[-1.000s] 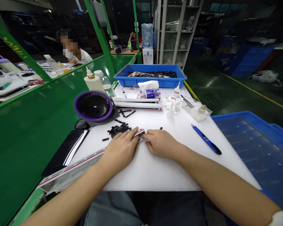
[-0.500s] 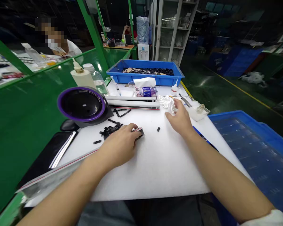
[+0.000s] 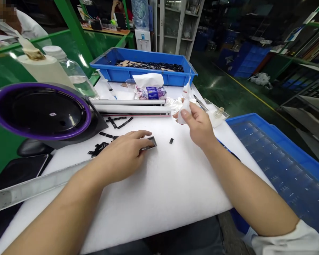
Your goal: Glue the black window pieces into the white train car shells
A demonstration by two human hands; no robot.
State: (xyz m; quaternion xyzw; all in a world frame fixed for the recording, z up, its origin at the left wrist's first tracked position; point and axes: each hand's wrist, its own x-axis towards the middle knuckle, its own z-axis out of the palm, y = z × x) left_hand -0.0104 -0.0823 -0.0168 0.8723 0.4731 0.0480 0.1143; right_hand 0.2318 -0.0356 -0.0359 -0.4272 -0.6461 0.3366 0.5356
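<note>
Both forearms are bare from wrist to elbow, with no watch, ring, bracelet or glove showing on the left hand [image 3: 122,156] or the right hand [image 3: 198,124]. At the right elbow a white short sleeve [image 3: 295,241] begins, its hem loose and softly creased. The left arm runs out of the picture before any sleeve shows. Below the table edge, the lap is covered by grey-blue trousers [image 3: 191,237], plain cloth without visible markings
</note>
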